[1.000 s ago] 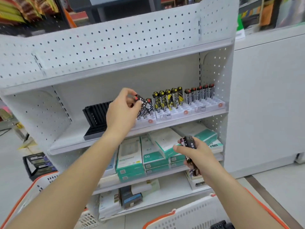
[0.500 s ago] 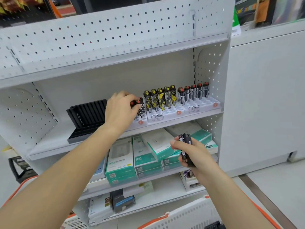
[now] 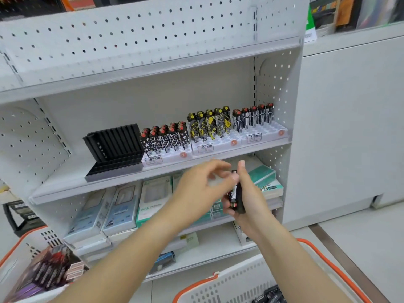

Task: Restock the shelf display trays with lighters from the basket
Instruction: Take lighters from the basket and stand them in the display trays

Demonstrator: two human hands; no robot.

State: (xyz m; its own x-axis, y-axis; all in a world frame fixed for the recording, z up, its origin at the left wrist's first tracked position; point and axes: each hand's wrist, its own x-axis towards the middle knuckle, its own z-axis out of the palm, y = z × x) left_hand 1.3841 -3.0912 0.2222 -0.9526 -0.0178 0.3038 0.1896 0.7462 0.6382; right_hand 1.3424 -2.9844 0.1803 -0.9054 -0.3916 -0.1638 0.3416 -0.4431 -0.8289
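The left hand (image 3: 197, 189) is coming back from the left white plastic display tray (image 3: 167, 157), fingers loosely spread, reaching for the small bundle of dark patterned lighters (image 3: 235, 196) the right hand (image 3: 248, 199) is gripping below the shelf: likely 1 more about to be drawn.

left display tray (image 3: 166, 157) front label: "NRM"
middle display tray (image 3: 215, 145) front label: "NRM"
right display tray (image 3: 265, 134) front label: "NRM"
other print: too blurred to read
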